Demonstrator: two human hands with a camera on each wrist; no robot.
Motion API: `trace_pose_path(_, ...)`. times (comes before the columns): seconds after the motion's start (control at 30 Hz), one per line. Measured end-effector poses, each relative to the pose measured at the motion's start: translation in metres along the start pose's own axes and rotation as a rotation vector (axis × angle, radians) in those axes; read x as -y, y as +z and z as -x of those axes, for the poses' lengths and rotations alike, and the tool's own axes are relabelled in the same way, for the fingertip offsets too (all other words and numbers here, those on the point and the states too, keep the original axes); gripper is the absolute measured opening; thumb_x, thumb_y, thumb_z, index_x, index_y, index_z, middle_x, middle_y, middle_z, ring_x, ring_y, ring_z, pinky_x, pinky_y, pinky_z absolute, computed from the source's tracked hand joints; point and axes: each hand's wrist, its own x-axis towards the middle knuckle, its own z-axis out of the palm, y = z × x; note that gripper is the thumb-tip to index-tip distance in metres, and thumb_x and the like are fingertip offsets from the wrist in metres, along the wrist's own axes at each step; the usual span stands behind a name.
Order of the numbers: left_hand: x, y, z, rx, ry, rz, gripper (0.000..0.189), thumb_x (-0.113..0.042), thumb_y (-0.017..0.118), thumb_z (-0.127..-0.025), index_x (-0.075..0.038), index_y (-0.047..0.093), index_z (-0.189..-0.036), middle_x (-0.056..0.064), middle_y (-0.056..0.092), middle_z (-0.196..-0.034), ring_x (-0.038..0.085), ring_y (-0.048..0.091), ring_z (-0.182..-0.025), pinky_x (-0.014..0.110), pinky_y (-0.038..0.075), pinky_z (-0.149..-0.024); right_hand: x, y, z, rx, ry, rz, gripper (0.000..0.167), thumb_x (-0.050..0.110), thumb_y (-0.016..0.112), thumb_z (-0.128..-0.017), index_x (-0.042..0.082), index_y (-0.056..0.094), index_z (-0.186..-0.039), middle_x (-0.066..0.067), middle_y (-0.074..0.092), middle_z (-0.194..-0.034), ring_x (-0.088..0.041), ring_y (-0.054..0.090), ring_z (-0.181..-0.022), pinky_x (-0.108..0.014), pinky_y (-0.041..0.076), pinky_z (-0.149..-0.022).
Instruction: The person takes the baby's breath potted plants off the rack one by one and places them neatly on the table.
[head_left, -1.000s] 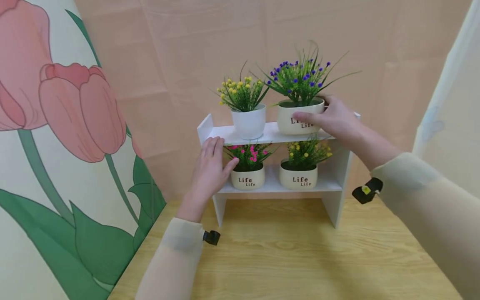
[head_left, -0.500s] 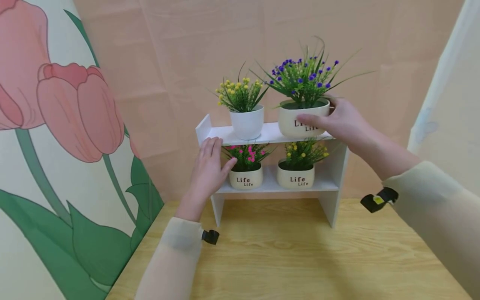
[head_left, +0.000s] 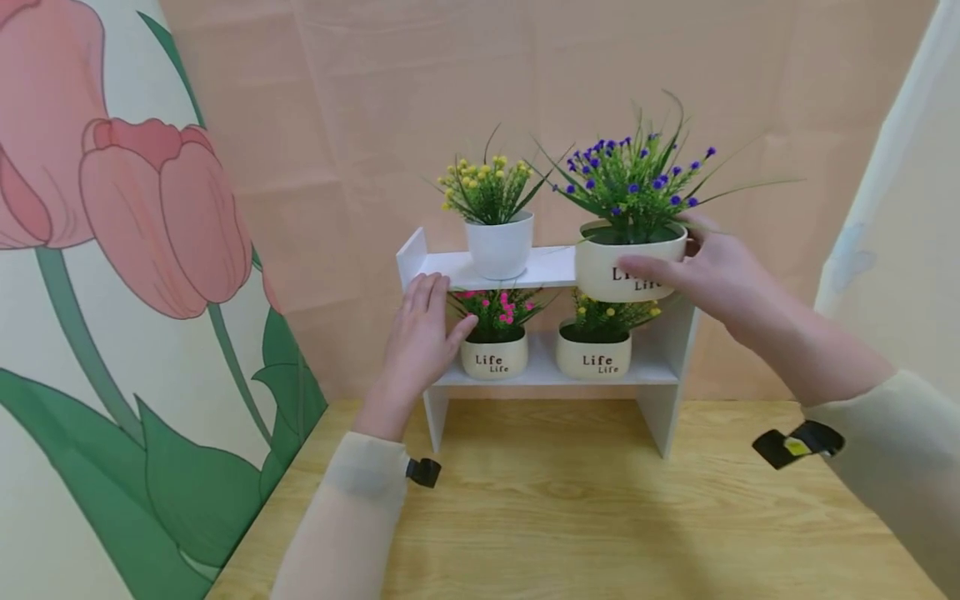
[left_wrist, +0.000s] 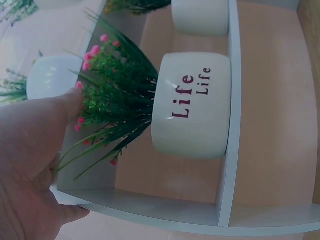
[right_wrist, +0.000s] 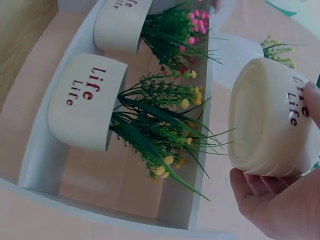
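My right hand [head_left: 723, 271] grips a cream flowerpot [head_left: 630, 271] with purple flowers by its right side, thumb across the "Life" lettering. In the right wrist view this pot [right_wrist: 265, 120] shows its underside and hangs apart from the shelf. My left hand [head_left: 420, 337] rests at the upper left corner of the white two-tier shelf [head_left: 555, 267], fingers straight. Close to that hand, a cream pot [head_left: 495, 358] with pink flowers stands on the lower tier. In the left wrist view the left thumb touches or nearly touches the pink flowers [left_wrist: 92, 55].
A white pot [head_left: 500, 246] with yellow flowers stands on the upper tier. Another cream pot [head_left: 595, 358] with yellow flowers is on the lower tier, at the right. The shelf stands on a wooden table [head_left: 555, 500] before a pink backdrop [head_left: 360, 167].
My right hand has lifted the purple-flowered pot off the upper tier and brought it toward me, to the right. The left hand has stayed at the shelf corner.
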Motion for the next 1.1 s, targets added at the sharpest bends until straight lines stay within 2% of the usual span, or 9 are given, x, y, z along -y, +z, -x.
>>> trace_pose_path(0.17, 0.0, -0.001, 0.0, 0.009, -0.006, 0.003, 0.082, -0.051, 0.06, -0.113, 0.0, 0.032, -0.171, 0.021, 0.032, -0.176, 0.037, 0.017, -0.167, 0.049, 0.015, -0.137, -0.007, -0.001, 0.015, 0.015, 0.017, -0.003, 0.122, 0.068, 0.078, -0.095, 0.022, 0.004, -0.179, -0.027, 0.051, -0.162, -0.043, 0.046, -0.146, -0.07, 0.039, -0.118)
trace_pose_path(0.3, 0.0, 0.0, 0.0, 0.015, -0.009, 0.0, 0.082, -0.051, 0.059, -0.113, -0.001, 0.031, -0.171, 0.02, 0.031, -0.176, 0.037, 0.016, -0.167, 0.049, 0.015, -0.137, -0.013, -0.001, 0.027, 0.015, 0.024, 0.033, 0.123, 0.069, 0.079, -0.095, 0.018, 0.005, -0.179, -0.029, 0.05, -0.164, -0.049, 0.045, -0.15, -0.076, 0.037, -0.118)
trace_pose_path(0.57, -0.001, -0.001, 0.001, 0.01, -0.008, 0.006, 0.081, -0.05, 0.06, -0.113, -0.001, 0.031, -0.171, 0.02, 0.031, -0.176, 0.037, 0.016, -0.168, 0.048, 0.013, -0.137, -0.021, 0.001, 0.048, 0.03, 0.057, 0.03, 0.124, 0.066, 0.079, -0.096, 0.02, 0.0, -0.179, -0.029, 0.033, -0.174, -0.056, 0.033, -0.157, -0.077, 0.034, -0.119)
trace_pose_path(0.73, -0.002, -0.001, 0.002, 0.008, -0.006, 0.011, 0.083, -0.05, 0.062, -0.112, 0.0, 0.031, -0.171, 0.02, 0.031, -0.176, 0.038, 0.016, -0.168, 0.048, 0.012, -0.137, -0.027, 0.0, 0.06, 0.06, 0.089, 0.032, 0.125, 0.067, 0.077, -0.097, 0.013, -0.001, -0.178, -0.033, 0.028, -0.174, -0.059, 0.032, -0.156, -0.08, 0.034, -0.118)
trace_pose_path(0.83, -0.002, -0.001, 0.002, 0.007, -0.004, 0.012, 0.083, -0.05, 0.062, -0.112, 0.0, 0.031, -0.171, 0.02, 0.031, -0.176, 0.038, 0.016, -0.168, 0.048, 0.012, -0.137, -0.033, 0.0, 0.067, 0.086, 0.123, 0.053, 0.128, 0.068, 0.073, -0.099, 0.006, -0.009, -0.175, -0.039, 0.025, -0.172, -0.063, 0.031, -0.154, -0.082, 0.033, -0.116)
trace_pose_path(1.0, -0.001, 0.0, 0.001, 0.001, -0.004, 0.015, 0.082, -0.05, 0.061, -0.113, 0.0, 0.031, -0.171, 0.02, 0.031, -0.176, 0.037, 0.016, -0.167, 0.049, 0.013, -0.137, -0.045, 0.004, 0.076, 0.088, 0.092, 0.04, 0.119, 0.06, 0.074, -0.103, 0.002, -0.001, -0.176, -0.041, 0.025, -0.171, -0.065, 0.034, -0.151, -0.081, 0.036, -0.115)
trace_pose_path(1.1, 0.0, 0.0, 0.001, -0.002, -0.004, 0.015, 0.081, -0.05, 0.06, -0.113, -0.001, 0.031, -0.171, 0.02, 0.032, -0.176, 0.037, 0.017, -0.167, 0.049, 0.014, -0.137, -0.052, 0.005, 0.081, 0.101, 0.1, 0.015, 0.118, 0.057, 0.074, -0.104, 0.0, -0.001, -0.175, -0.04, 0.023, -0.172, -0.065, 0.033, -0.152, -0.08, 0.037, -0.115)
